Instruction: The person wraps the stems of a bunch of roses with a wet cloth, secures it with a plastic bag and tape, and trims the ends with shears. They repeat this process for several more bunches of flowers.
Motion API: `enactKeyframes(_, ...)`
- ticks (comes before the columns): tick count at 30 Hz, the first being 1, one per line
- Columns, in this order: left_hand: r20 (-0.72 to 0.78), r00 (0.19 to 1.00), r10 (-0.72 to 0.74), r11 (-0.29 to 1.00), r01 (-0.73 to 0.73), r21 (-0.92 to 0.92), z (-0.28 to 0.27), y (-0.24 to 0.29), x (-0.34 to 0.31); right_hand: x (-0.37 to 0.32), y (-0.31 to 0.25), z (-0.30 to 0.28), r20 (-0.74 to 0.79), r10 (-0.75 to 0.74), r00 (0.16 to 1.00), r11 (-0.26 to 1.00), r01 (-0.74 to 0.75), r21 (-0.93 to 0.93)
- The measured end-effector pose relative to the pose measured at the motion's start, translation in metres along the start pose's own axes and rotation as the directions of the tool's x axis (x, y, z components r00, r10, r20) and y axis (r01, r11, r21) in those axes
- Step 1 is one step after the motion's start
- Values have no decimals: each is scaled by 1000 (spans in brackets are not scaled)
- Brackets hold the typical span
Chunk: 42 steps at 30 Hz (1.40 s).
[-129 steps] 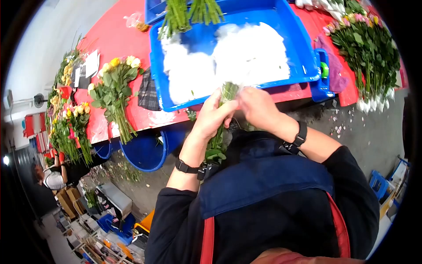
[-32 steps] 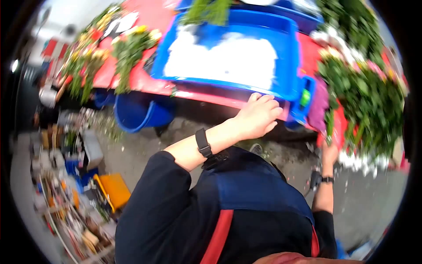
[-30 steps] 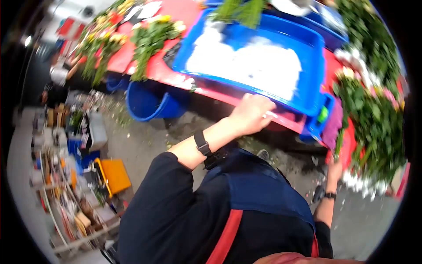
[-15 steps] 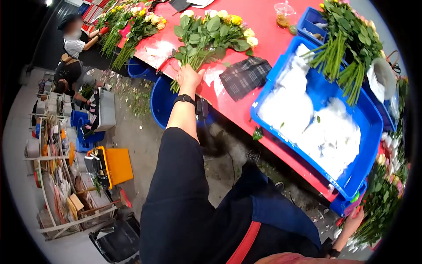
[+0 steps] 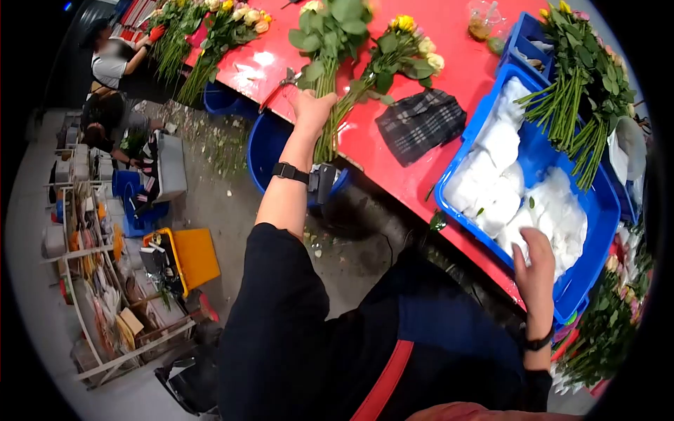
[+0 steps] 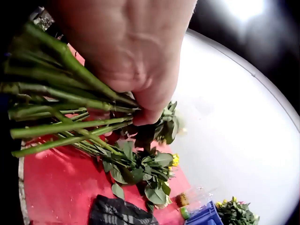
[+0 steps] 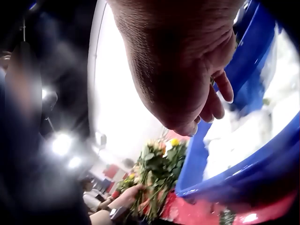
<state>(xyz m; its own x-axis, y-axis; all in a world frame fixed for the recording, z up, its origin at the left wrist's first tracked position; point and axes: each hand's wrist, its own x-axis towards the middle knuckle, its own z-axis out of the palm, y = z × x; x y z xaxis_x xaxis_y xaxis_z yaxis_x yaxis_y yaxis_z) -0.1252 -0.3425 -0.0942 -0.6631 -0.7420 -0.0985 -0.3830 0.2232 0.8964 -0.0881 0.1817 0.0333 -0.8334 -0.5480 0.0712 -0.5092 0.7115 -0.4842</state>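
In the head view my left hand (image 5: 312, 111) grips the stems of a bunch of roses (image 5: 328, 78) at the red table's edge. Thick green stems (image 6: 61, 89) run out from under that hand in the left wrist view. A second bunch (image 5: 379, 67), with yellow and cream blooms, lies just right of it. My right hand (image 5: 535, 270) is held over the near edge of the blue tray (image 5: 604, 242), fingers loosely bent and holding nothing; white material (image 5: 495, 175) fills much of the tray. The right wrist view shows the right hand (image 7: 206, 89) beside the tray wall.
A plaid cloth (image 5: 421, 125) and red-handled cutters (image 5: 281, 88) lie on the red table (image 5: 400, 179). Blue buckets (image 5: 261, 151) stand below its edge. More flowers (image 5: 579, 91) rest above the tray. Another person (image 5: 109, 70) is at the far left, near a yellow crate (image 5: 196, 258).
The left hand has lifted part of the rose bunch, apart from the other roses. My right hand has come from the lower right flowers to the tray's near edge.
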Motion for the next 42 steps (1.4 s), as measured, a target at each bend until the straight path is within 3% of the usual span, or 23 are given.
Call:
enactKeyframes(1, 15, 1000, 26, 984, -23, -176, -4, 13, -17, 15, -12, 11, 1, -94, 996, 995, 94, 21)
enactKeyframes(2, -95, 992, 85, 993, -92, -73, -11, 32, -35, 31, -28, 19, 36, -141, 989, 987, 137, 88)
enactKeyframes(4, -176, 978, 114, 980, -140, -139, -25, 27, -42, 56, -52, 40, 97, -261, 961, 950, 237, 202)
enactKeyframes(7, -57, 992, 112, 845, -126, -519, -51, 66, -84, 82, -82, 73, 116, -350, 930, 895, 295, 334)
enactKeyframes(10, -226, 942, 246, 839, -324, -437, -65, 75, -120, 108, -122, 93, 97, -371, 924, 837, 287, 466)
enactKeyframes(12, -332, 918, 218, 866, -338, -367, -64, 60, -144, 122, -148, 106, 81, -387, 918, 793, 287, 538)
enactKeyframes(14, -399, 904, 156, 855, -326, -403, -50, 55, -176, 125, -168, 124, 227, -393, 891, 736, 156, 659)
enactKeyframes(16, -398, 915, 63, 795, -287, -534, -35, 60, -207, 114, -192, 128, 413, -469, 780, 610, -52, 791)
enactKeyframes(18, -312, 950, -29, 655, -218, -724, -36, 68, -235, 98, -182, 147, 646, -329, 689, 720, -260, 644)
enactKeyframes(20, -228, 973, 27, 742, -172, -648, -43, 49, -251, 82, -170, 137, 605, -310, 733, 712, -242, 659)
enactKeyframes(22, 47, 998, 43, 998, -40, -52, -72, 28, -273, 76, -152, 123, 617, -283, 734, 757, -224, 614)
enactKeyframes(23, 137, 978, 160, 873, -205, 442, -94, 46, -290, 75, -145, 112, 627, -269, 731, 844, -136, 520)
enactKeyframes(24, 153, 971, 186, 719, -240, 652, -100, 58, -304, 71, -136, 109, 620, -290, 729, 864, -80, 498)
enactKeyframes(26, 238, 878, 415, 632, -466, 619, -90, 73, -326, 55, -112, 103, 613, -321, 722, 895, 21, 445)
enactKeyframes(28, 367, 620, 693, 467, -774, 427, -67, 113, -334, 41, -95, 94, 580, -462, 671, 877, 251, 409)
enactKeyframes(30, 591, 514, 621, 402, -857, 322, -27, 118, -337, 24, -88, 71, 534, -532, 658, 847, 414, 334)
enactKeyframes(32, 776, 455, 437, 596, -793, 130, 22, 90, -336, 13, -73, 51, 668, -460, 586, 888, 326, 325)
enactKeyframes(33, 923, 362, 129, 713, -681, 167, 38, 99, -337, 7, -61, 46, 650, -463, 602, 885, 273, 377)
enactKeyframes(34, 965, 183, -190, 762, -592, 262, 50, 108, -339, 0, -45, 40, 626, -468, 623, 874, 223, 432)
enactKeyframes(36, 943, 314, -114, 824, -500, 266, 68, 96, -359, -13, -16, 15, 675, -322, 664, 832, -141, 536)
enactKeyframes(39, 876, 470, -110, 909, -308, 280, 84, 104, -364, -40, 41, -16, 403, -89, 911, 725, -218, 653)
enactKeyframes(41, 778, 573, -258, 912, -122, 392, 91, 116, -367, -65, 103, -29, 260, 177, 949, 799, -293, 524)
enactKeyframes(42, 754, 617, -227, 871, -217, 440, 101, 118, -367, -70, 139, -33, 191, 291, 937, 850, -345, 397)
